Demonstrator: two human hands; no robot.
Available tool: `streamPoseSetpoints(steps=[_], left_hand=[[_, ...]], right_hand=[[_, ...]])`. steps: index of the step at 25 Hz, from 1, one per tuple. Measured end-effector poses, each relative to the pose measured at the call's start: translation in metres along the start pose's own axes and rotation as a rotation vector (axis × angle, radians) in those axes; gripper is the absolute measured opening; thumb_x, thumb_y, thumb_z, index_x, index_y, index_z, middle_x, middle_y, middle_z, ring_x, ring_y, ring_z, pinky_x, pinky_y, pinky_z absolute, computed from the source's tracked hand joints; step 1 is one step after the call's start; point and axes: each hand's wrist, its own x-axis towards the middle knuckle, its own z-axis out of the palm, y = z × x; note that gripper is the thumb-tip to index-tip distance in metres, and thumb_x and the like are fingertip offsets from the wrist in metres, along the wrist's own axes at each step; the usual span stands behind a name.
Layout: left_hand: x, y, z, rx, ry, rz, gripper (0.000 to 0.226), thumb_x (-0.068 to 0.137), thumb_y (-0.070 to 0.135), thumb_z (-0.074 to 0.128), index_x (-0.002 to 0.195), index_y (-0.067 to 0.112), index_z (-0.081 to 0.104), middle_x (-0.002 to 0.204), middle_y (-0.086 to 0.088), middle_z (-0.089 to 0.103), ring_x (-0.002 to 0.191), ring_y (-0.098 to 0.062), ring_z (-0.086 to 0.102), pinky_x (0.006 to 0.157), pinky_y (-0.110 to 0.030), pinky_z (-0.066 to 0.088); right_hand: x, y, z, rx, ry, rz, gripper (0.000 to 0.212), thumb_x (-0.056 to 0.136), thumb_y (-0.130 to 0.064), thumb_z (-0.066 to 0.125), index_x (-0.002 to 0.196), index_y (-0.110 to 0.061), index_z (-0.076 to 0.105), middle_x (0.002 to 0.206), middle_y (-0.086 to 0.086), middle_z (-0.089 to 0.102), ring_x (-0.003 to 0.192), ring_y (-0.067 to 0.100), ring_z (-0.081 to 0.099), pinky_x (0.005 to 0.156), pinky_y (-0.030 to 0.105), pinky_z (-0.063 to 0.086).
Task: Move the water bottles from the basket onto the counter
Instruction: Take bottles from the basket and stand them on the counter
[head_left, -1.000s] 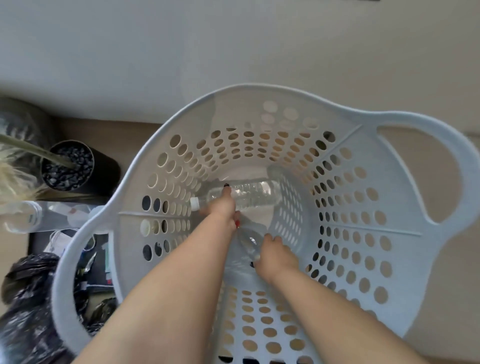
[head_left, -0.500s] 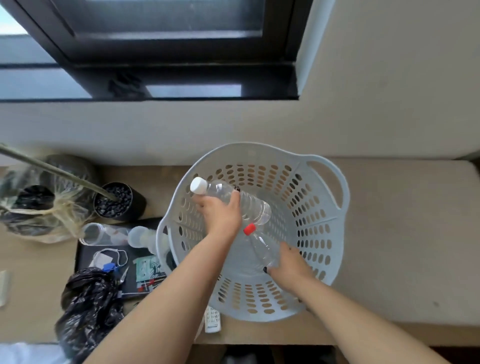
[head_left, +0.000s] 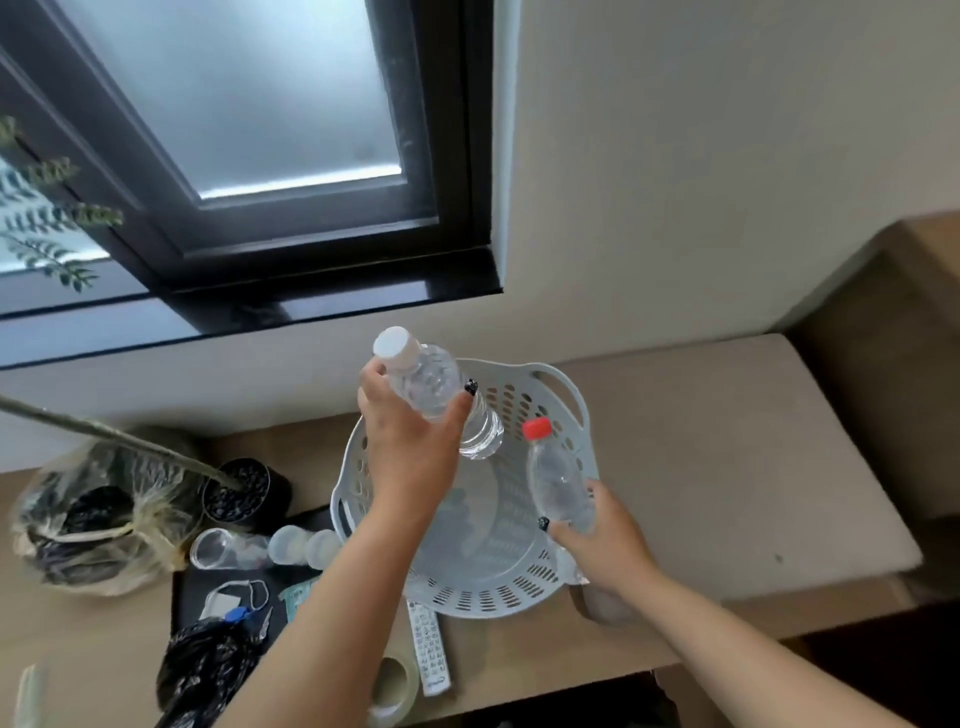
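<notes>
Filling the upper left of the frame, a dark-framed window (head_left: 249, 156) sits in a plain beige wall above a tan counter (head_left: 727, 457); no writing is readable anywhere. At centre stands the white perforated basket (head_left: 488, 587). Above it, the left hand (head_left: 410, 441) grips a white-capped bottle (head_left: 436, 389), cap pointing upper left. The right hand (head_left: 608, 540) clasps a red-capped bottle (head_left: 553, 478) at the basket's right rim, nearly upright.
</notes>
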Motion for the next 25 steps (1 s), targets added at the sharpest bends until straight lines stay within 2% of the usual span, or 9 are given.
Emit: streamPoseSetpoints(steps=[3,5,8,14,18,21,23,25], left_hand=[[-0.020,0.026,0.001,0.010,-0.095,0.103,0.081,0.069,0.024,0.084,0.135,0.018,0.037,0.127,0.005,0.046,0.115,-0.015,0.052,0.096,-0.030,0.043],[-0.036,0.043,0.005,0.017,-0.145,0.143,0.082,0.068,0.023,0.085,0.135,0.021,0.037,0.126,0.007,0.048,0.111,-0.014,0.056,0.094,-0.033,0.047],[-0.063,0.072,0.014,0.001,-0.197,0.204,0.073,0.066,0.022,0.086,0.125,0.027,0.042,0.115,0.013,0.052,0.097,-0.003,0.055,0.087,-0.027,0.047],[-0.126,0.133,0.057,-0.086,-0.341,0.261,0.068,0.065,0.019,0.085,0.115,0.040,0.044,0.107,0.026,0.056,0.098,0.007,0.056,0.082,-0.018,0.044],[-0.187,0.174,0.102,-0.110,-0.424,0.321,0.070,0.064,0.022,0.086,0.119,0.038,0.046,0.116,0.019,0.056,0.102,0.002,0.057,0.089,-0.025,0.047],[-0.240,0.205,0.139,-0.134,-0.485,0.385,0.068,0.063,0.022,0.086,0.111,0.044,0.044,0.111,0.022,0.056,0.098,0.009,0.055,0.090,-0.026,0.047],[-0.282,0.226,0.166,-0.145,-0.531,0.413,0.067,0.062,0.021,0.085,0.106,0.048,0.044,0.107,0.023,0.057,0.096,0.007,0.056,0.090,-0.028,0.049],[-0.321,0.243,0.192,-0.161,-0.593,0.440,0.065,0.061,0.019,0.085,0.099,0.052,0.044,0.103,0.026,0.057,0.096,0.004,0.058,0.089,-0.028,0.050]], right_hand=[[-0.019,-0.008,-0.034,0.129,0.110,-0.018,0.043,0.079,-0.022,0.074,0.116,-0.023,0.052,0.108,-0.005,0.065,0.095,0.014,0.063,0.082,0.030,0.049],[-0.031,-0.013,-0.055,0.195,0.172,-0.034,0.044,0.078,-0.026,0.074,0.116,-0.024,0.053,0.106,-0.005,0.067,0.094,0.012,0.065,0.082,0.032,0.052],[-0.049,-0.013,-0.089,0.279,0.237,-0.053,0.047,0.076,-0.034,0.075,0.118,-0.027,0.054,0.106,-0.008,0.068,0.094,0.012,0.066,0.085,0.038,0.054],[-0.103,0.012,-0.170,0.492,0.354,-0.121,0.040,0.074,-0.025,0.078,0.104,-0.036,0.055,0.099,-0.008,0.071,0.090,0.016,0.071,0.085,0.045,0.056],[-0.151,0.057,-0.236,0.538,0.469,-0.135,0.041,0.075,-0.019,0.077,0.108,-0.030,0.056,0.101,-0.009,0.069,0.094,0.012,0.068,0.086,0.037,0.054],[-0.194,0.098,-0.289,0.514,0.554,-0.133,0.044,0.077,-0.016,0.076,0.114,-0.025,0.055,0.102,-0.010,0.065,0.096,0.007,0.065,0.083,0.029,0.052],[-0.226,0.130,-0.325,0.507,0.591,-0.124,0.045,0.077,-0.017,0.076,0.115,-0.026,0.052,0.104,-0.012,0.063,0.096,0.006,0.064,0.077,0.024,0.050],[-0.256,0.162,-0.355,0.511,0.644,-0.096,0.049,0.073,-0.020,0.078,0.111,-0.031,0.050,0.107,-0.010,0.063,0.096,0.008,0.065,0.078,0.026,0.051]])
